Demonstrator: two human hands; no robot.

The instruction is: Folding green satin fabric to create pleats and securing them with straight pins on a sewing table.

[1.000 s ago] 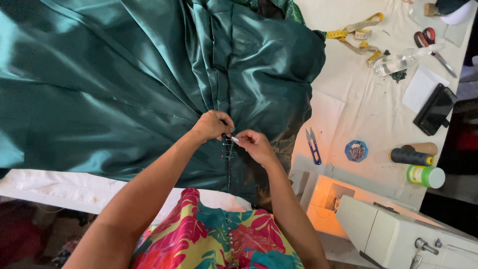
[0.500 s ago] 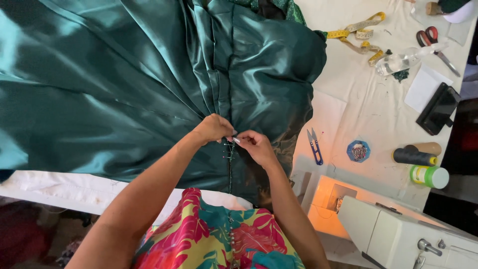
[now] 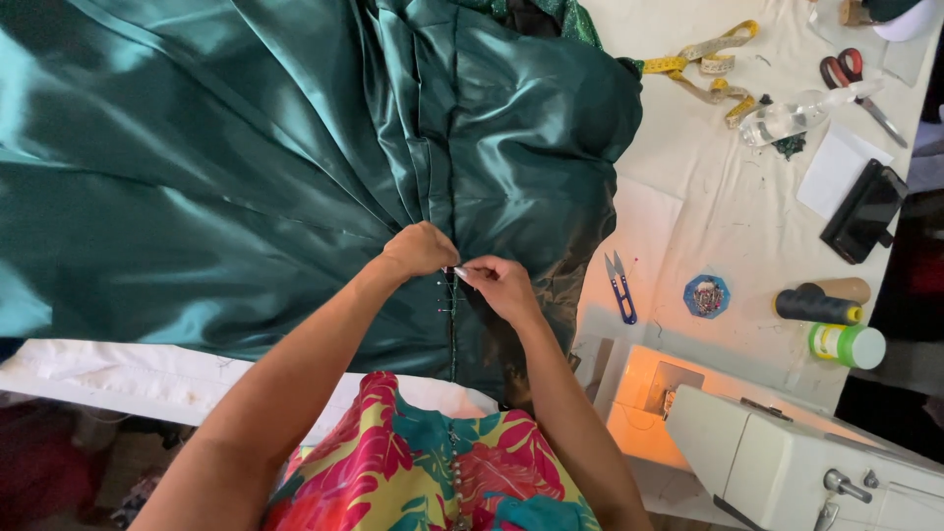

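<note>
Here | your left hand (image 3: pixel 421 250) bunches the green satin (image 3: pixel 246 177) taut at the seam | right hand (image 3: pixel 499 286) pinched on a pin (image 3: pixel 459 271), steadying the pleats.

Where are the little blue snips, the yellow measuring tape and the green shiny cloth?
blue snips (image 3: pixel 619 287), head view, on the handle loop.
yellow measuring tape (image 3: pixel 703 49), head view, on the upper strip.
green shiny cloth (image 3: pixel 226 177), head view, on the wide folded part.

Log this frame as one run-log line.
left hand: pinching green satin at seam | right hand: holding pin at seam | nearby: snips, pin dish
</note>
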